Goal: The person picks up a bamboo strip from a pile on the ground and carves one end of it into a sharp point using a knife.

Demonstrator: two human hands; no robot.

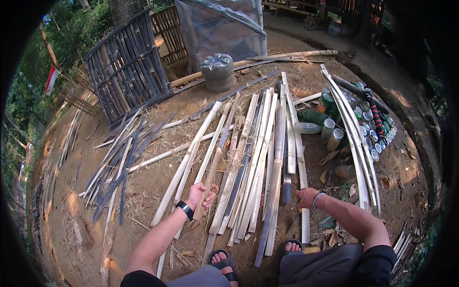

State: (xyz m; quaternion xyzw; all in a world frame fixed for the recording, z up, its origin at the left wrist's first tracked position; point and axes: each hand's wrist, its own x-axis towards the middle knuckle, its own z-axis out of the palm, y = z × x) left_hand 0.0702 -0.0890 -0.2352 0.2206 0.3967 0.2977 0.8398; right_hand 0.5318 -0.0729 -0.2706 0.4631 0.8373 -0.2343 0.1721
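Note:
Many split bamboo strips (pixel 260 162) lie side by side on the ground in front of me, running away from my feet. My left hand (pixel 202 195), with a dark watch on its wrist, is closed around a brownish bamboo strip (pixel 213 174) left of the middle. Farther right, my right hand (pixel 307 197), wearing a bracelet, is curled over a long pale bamboo strip (pixel 300 165); its fingertips are partly hidden. Between the two hands lies the main row of strips, some pale, some dark and weathered.
Glass bottles (pixel 330 126) lie at the right, under and beside curved pale strips (pixel 351 138). A loose heap of strips (pixel 117 165) is at the left. Behind stand a slatted bamboo panel (pixel 129 67), a large plastic water jug (pixel 217 74) and plastic sheeting (pixel 220 28).

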